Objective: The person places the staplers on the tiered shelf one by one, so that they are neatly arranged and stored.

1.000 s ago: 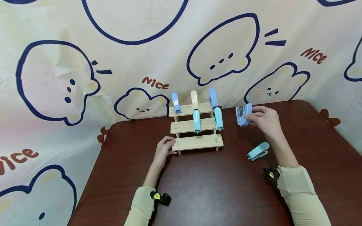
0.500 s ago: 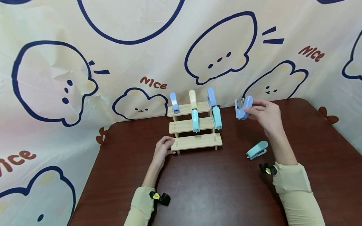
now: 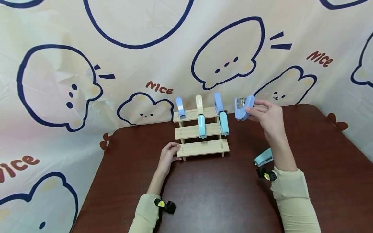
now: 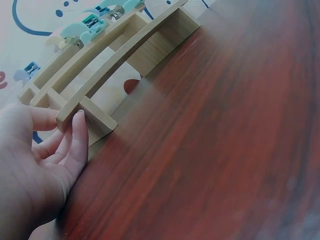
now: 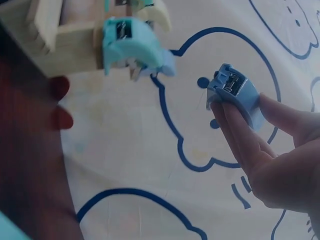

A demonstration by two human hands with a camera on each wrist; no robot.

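My right hand (image 3: 270, 119) pinches a blue stapler (image 3: 244, 108) between thumb and fingers, raised above the table to the right of a three-step wooden rack (image 3: 201, 148). The right wrist view also shows this blue stapler (image 5: 245, 95) at the fingertips. My left hand (image 3: 168, 156) grips the left end of the rack's lowest step, the fingers around its corner in the left wrist view. On the top step stand a light blue stapler (image 3: 180, 108), a cream stapler (image 3: 199, 104) and another blue one. Two teal staplers, one of them (image 3: 202, 126) mid-step, occupy the middle step; the lowest is bare.
A teal stapler (image 3: 263, 157) lies on the dark wooden table (image 3: 221, 194), partly covered by my right forearm. Behind the rack hangs a printed cloth (image 3: 131, 68) with cartoon outlines. Each sleeve cuff carries a small black camera.
My right hand has lifted the blue stapler and brought it left, closer to the rack. My right forearm now overlaps the teal stapler on the table. The left hand stays put.
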